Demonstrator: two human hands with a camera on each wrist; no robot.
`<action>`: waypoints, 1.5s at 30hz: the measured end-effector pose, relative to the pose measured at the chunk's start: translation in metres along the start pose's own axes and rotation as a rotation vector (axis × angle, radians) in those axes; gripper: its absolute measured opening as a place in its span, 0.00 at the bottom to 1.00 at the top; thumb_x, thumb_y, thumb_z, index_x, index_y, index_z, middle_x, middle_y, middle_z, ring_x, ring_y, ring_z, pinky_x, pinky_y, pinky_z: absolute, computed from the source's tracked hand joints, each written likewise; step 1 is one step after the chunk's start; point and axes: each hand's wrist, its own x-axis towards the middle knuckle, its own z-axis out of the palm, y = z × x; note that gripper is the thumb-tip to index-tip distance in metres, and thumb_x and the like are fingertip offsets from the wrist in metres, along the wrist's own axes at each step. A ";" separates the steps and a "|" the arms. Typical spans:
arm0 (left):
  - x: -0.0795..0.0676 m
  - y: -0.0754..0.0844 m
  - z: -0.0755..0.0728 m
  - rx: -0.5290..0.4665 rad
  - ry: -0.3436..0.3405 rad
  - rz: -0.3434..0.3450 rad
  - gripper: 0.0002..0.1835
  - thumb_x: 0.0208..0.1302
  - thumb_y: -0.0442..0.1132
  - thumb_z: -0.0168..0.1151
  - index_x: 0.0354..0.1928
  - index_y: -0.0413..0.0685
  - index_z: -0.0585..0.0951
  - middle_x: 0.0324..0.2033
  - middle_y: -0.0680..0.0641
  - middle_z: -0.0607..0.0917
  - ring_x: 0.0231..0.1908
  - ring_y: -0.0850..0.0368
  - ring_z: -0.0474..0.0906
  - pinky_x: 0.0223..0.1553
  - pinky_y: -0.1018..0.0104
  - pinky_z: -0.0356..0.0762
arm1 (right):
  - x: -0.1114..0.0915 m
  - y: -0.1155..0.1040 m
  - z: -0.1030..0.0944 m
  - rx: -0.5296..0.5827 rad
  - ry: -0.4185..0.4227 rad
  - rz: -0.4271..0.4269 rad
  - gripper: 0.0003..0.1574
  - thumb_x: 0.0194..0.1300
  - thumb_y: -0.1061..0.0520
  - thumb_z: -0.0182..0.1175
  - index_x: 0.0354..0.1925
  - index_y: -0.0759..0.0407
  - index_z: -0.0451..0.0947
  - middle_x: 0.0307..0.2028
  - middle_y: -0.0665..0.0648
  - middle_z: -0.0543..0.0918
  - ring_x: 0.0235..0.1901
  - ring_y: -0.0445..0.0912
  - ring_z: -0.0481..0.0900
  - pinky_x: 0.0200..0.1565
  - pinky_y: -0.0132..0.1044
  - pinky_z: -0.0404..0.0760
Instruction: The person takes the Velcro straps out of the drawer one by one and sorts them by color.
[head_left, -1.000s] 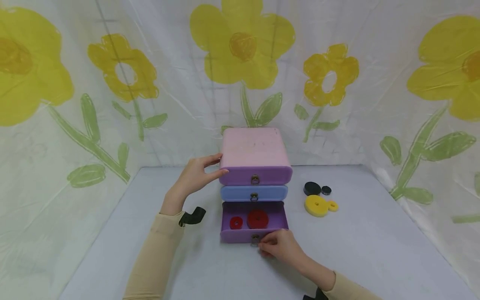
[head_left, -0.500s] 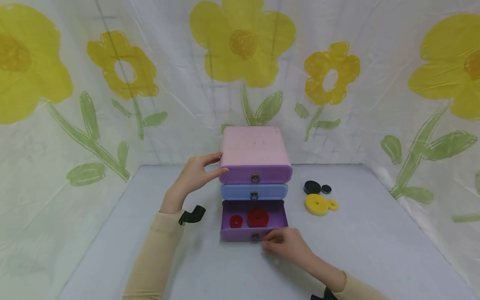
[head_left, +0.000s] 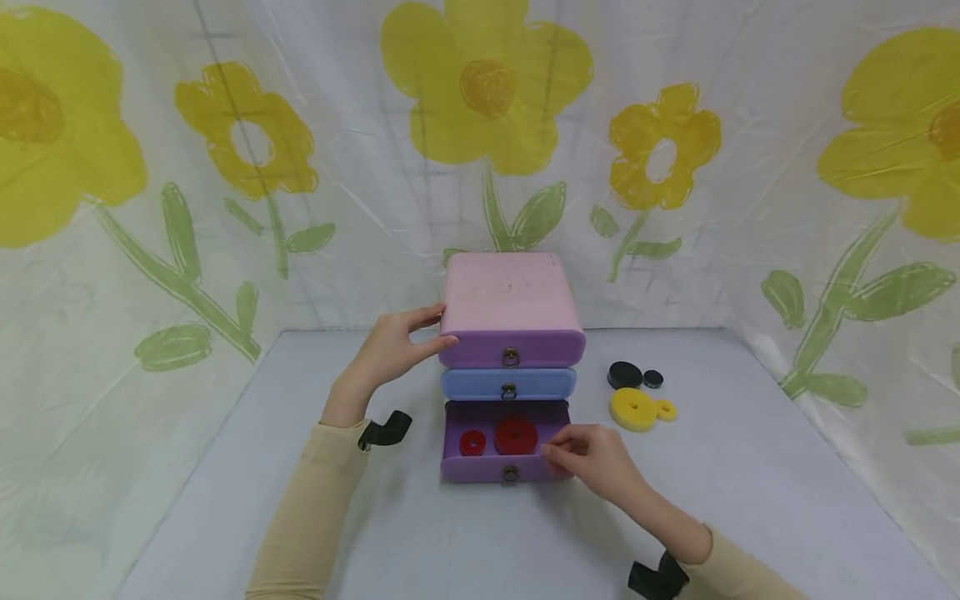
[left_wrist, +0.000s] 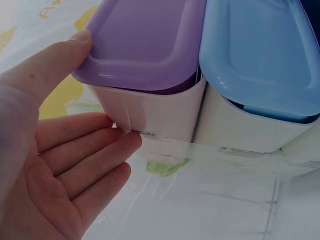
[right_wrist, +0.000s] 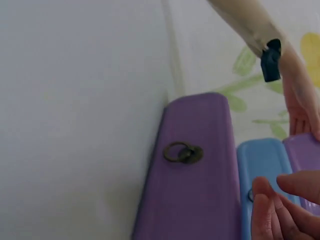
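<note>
A small cabinet with a pink top (head_left: 510,292) carries a purple top drawer (head_left: 476,348), a blue middle drawer (head_left: 472,383) and a purple bottom drawer (head_left: 472,472). Only the bottom one is pulled out; a small red ring (head_left: 463,443) and a large red disc (head_left: 506,443) lie in it. My left hand (head_left: 386,350) touches the cabinet's upper left corner, thumb on the top drawer's front edge and straight fingers along the side. Above the bottom drawer's front right corner hovers my right hand (head_left: 596,458), fingers loosely bent, thumb apart, nothing visible between them.
On the white table (head_left: 750,500), right of the cabinet, lie a large black disc (head_left: 624,376), a small black disc (head_left: 653,379), a large yellow disc (head_left: 624,410) and a small yellow ring (head_left: 671,412). A flower-printed sheet (head_left: 337,275) hangs behind.
My right hand has left the bottom drawer's ring pull and moved up and right to the drawer's front corner. The left hand stays in place, and the drawer has not visibly moved.
</note>
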 end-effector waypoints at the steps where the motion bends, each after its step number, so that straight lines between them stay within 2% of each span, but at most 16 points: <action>1: 0.000 0.000 0.000 -0.002 0.000 0.003 0.38 0.56 0.61 0.64 0.67 0.55 0.70 0.61 0.49 0.76 0.60 0.52 0.74 0.58 0.51 0.73 | 0.002 0.000 -0.001 -0.005 0.010 -0.002 0.07 0.60 0.53 0.66 0.34 0.55 0.84 0.26 0.49 0.85 0.25 0.39 0.82 0.30 0.29 0.82; 6: 0.000 -0.001 0.001 -0.001 -0.004 -0.005 0.38 0.55 0.63 0.63 0.66 0.55 0.70 0.60 0.49 0.77 0.59 0.53 0.75 0.58 0.52 0.73 | 0.014 0.001 -0.004 -0.046 0.026 -0.025 0.08 0.61 0.52 0.65 0.37 0.54 0.85 0.29 0.49 0.85 0.27 0.39 0.81 0.31 0.27 0.81; 13: 0.000 -0.002 0.002 -0.003 -0.002 -0.008 0.39 0.55 0.64 0.63 0.66 0.56 0.70 0.60 0.50 0.77 0.59 0.53 0.75 0.58 0.52 0.73 | 0.029 0.004 -0.001 -0.085 -0.004 -0.044 0.13 0.59 0.49 0.67 0.41 0.53 0.84 0.35 0.49 0.86 0.35 0.40 0.83 0.36 0.28 0.82; 18: -0.001 -0.002 0.002 -0.005 0.000 -0.010 0.39 0.55 0.65 0.63 0.66 0.56 0.70 0.61 0.50 0.76 0.59 0.53 0.75 0.58 0.52 0.73 | 0.039 0.009 0.004 -0.125 -0.028 -0.046 0.18 0.57 0.47 0.68 0.45 0.51 0.83 0.41 0.49 0.86 0.42 0.43 0.82 0.46 0.37 0.82; 24: -0.001 -0.001 0.002 -0.010 0.000 -0.016 0.39 0.55 0.64 0.63 0.66 0.56 0.70 0.60 0.50 0.77 0.60 0.52 0.74 0.59 0.51 0.72 | 0.047 0.017 0.010 -0.139 -0.084 -0.060 0.23 0.56 0.48 0.69 0.49 0.54 0.81 0.46 0.54 0.84 0.48 0.50 0.81 0.50 0.47 0.80; 35: -0.001 0.000 0.002 -0.003 -0.001 -0.014 0.37 0.56 0.60 0.65 0.67 0.56 0.69 0.60 0.49 0.77 0.60 0.52 0.74 0.59 0.52 0.72 | 0.055 0.024 0.019 -0.196 -0.140 -0.073 0.30 0.52 0.51 0.72 0.53 0.55 0.78 0.50 0.55 0.82 0.51 0.52 0.78 0.54 0.51 0.77; 45: 0.000 -0.001 0.001 -0.005 -0.002 -0.011 0.39 0.56 0.62 0.64 0.67 0.56 0.69 0.61 0.50 0.76 0.61 0.52 0.73 0.59 0.50 0.72 | 0.065 0.026 0.023 -0.207 -0.206 -0.116 0.33 0.51 0.57 0.73 0.56 0.58 0.76 0.54 0.58 0.80 0.54 0.54 0.76 0.57 0.53 0.74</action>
